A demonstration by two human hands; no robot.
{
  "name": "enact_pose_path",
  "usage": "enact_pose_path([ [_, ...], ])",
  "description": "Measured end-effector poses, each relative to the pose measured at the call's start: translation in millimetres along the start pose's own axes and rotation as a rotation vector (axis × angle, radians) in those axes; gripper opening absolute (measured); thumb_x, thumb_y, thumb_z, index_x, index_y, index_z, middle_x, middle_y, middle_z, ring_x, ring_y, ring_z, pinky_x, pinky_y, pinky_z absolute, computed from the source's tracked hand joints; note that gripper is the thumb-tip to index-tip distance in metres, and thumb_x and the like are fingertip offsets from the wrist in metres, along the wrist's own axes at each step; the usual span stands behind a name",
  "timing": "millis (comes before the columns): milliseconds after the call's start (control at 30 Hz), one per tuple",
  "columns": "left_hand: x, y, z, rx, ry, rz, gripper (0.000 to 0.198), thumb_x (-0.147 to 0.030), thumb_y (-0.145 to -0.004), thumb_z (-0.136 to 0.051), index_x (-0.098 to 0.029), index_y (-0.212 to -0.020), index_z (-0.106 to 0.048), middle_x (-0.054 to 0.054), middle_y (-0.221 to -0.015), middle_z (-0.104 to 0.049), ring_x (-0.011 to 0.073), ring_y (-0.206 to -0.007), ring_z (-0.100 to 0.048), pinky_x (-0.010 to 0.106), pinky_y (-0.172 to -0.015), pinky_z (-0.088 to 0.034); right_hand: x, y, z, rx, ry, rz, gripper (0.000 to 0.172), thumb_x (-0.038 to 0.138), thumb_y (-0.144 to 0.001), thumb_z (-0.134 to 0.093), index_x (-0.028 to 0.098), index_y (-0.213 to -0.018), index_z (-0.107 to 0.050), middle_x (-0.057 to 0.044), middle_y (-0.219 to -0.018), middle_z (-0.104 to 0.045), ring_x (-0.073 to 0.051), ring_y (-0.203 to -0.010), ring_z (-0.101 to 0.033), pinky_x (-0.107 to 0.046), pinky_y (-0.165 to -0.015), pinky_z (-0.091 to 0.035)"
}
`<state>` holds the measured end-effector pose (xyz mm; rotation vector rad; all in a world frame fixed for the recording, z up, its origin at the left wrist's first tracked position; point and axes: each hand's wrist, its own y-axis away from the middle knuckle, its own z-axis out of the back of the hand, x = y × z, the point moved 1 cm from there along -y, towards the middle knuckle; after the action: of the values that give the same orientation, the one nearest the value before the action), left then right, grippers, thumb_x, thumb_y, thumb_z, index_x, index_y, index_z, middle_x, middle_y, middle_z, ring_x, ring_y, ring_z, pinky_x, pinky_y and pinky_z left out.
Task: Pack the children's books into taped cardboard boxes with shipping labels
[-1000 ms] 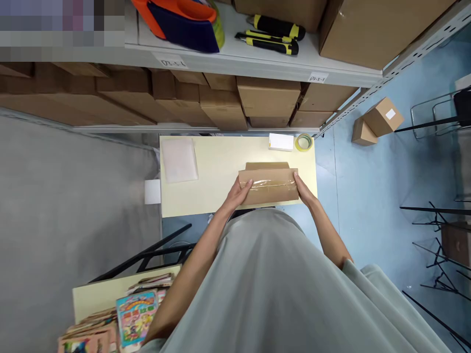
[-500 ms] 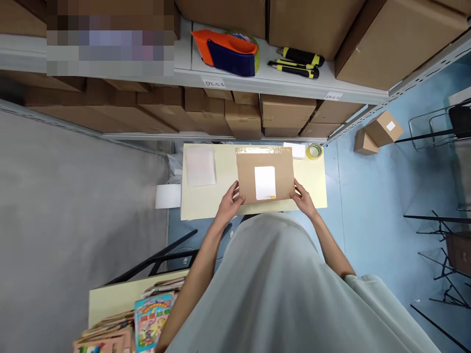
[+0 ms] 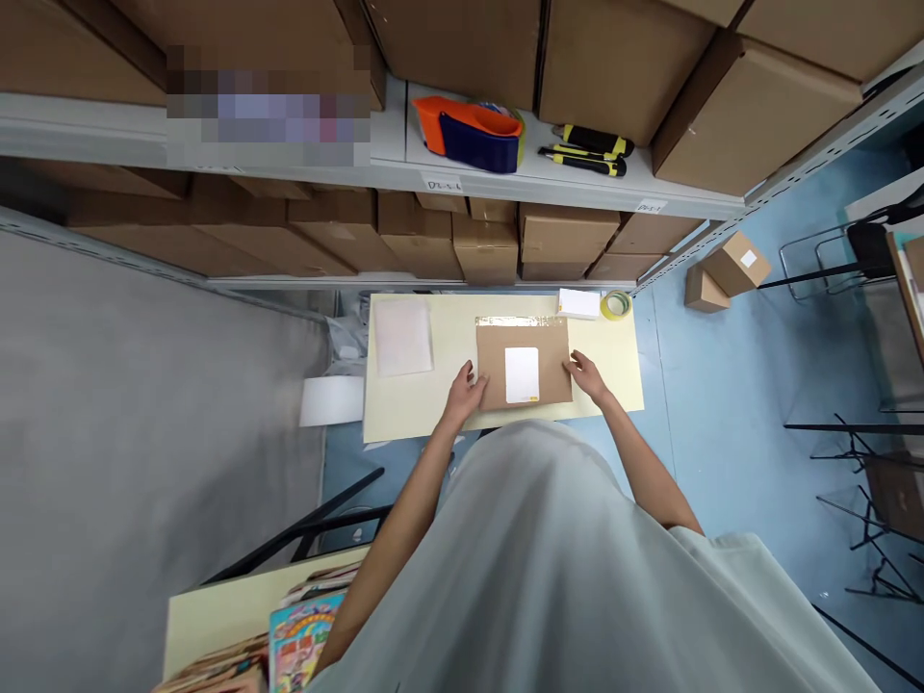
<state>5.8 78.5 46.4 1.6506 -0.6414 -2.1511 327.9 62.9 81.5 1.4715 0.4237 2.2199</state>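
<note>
A flat brown cardboard mailer (image 3: pixel 491 356) lies on the pale yellow table (image 3: pixel 448 423), with a white label (image 3: pixel 521 373) on its face and shiny clear tape along its far edge. My left hand (image 3: pixel 463 393) is at the mailer's left edge, thumb against it and fingers apart, not wrapped around it. At the right edge, my right hand (image 3: pixel 587 375) has its fingers loosely spread, the tips touching or just above the cardboard. A white box (image 3: pixel 578 303) and a roll of yellowish tape (image 3: pixel 615 305) are beyond the mailer. A whitish sheet or pouch (image 3: pixel 402 337) lies to the left.
Above the table, a metal shelf (image 3: pixel 491 189) bears cardboard boxes (image 3: pixel 621 77), an orange and blue tape dispenser (image 3: pixel 473 135) and several utility knives (image 3: pixel 588 149). Books (image 3: pixel 303 640) are stacked on a lower-left table. Two boxes (image 3: pixel 732 265) stand on the blue floor.
The mailer has come down onto the table, and both hands have loosened from its edges. The head view has shifted slightly, showing more of the upper shelf.
</note>
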Motion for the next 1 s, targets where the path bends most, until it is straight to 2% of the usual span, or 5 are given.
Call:
enact_pose_path([
  [133,-18.9,-4.5,6.4,0.051,0.031,-0.037,0.078,-0.055,-0.097,-0.068,-0.018,-0.162,-0.049,0.021,-0.154,-0.065,0.0327,-0.143,-0.063,0.052,-0.123,-0.048,26.7,0.0,-2.3,0.020,-0.013,0.027,0.061,0.076,-0.091,-0.053,0.019,-0.104,-0.071,-0.014,-0.116,-0.079,-0.030,-0.108,-0.073,-0.048,-0.101,-0.060],
  [500,-33.7,47.2,29.6,0.023,0.185,-0.012,0.092,-0.082,-0.104,-0.023,-0.016,-0.159,-0.054,0.022,-0.158,-0.061,0.0316,-0.150,-0.058,0.047,-0.120,-0.053,35.0,65.4,19.4,-0.118,-0.340,0.016,0.085,0.094,-0.094,-0.041,0.019,-0.108,-0.078,-0.018,-0.131,-0.077,-0.034,-0.125,-0.073,-0.052,-0.113,-0.058],
  [667,-18.2,48.1,20.5,0.059,0.043,0.062,0.085,-0.083,-0.099,-0.043,-0.020,-0.154,-0.057,0.020,-0.160,-0.060,0.0338,-0.151,-0.056,0.050,-0.122,-0.050,12.3,65.6,9.9,-0.056,-0.279,-0.123,0.082,0.096,-0.089,-0.048,0.019,-0.093,-0.075,-0.021,-0.134,-0.076,-0.036,-0.123,-0.074,-0.055,-0.111,-0.058],
  [833,-20.4,47.9,13.1,-0.025,-0.050,-0.005,0.094,-0.071,-0.089,-0.074,-0.019,-0.162,-0.045,0.023,-0.166,-0.050,0.0362,-0.152,-0.053,0.051,-0.123,-0.049,13.3,63.7,4.1,-0.117,0.007,-0.063,0.078,0.084,-0.087,-0.063,0.020,-0.130,-0.067,-0.017,-0.139,-0.071,-0.033,-0.127,-0.070,-0.049,-0.106,-0.060],
  [1000,-44.4,39.8,-1.2,-0.097,-0.310,-0.122,0.113,-0.047,-0.077,-0.092,-0.018,-0.169,-0.032,0.023,-0.168,-0.043,0.0386,-0.157,-0.044,0.054,-0.129,-0.041,45.2,50.1,-9.6,-0.128,0.343,-0.075,0.103,0.065,-0.084,-0.080,0.018,-0.165,-0.038,-0.023,-0.168,-0.043,-0.038,-0.148,-0.055,-0.050,-0.117,-0.051],
])
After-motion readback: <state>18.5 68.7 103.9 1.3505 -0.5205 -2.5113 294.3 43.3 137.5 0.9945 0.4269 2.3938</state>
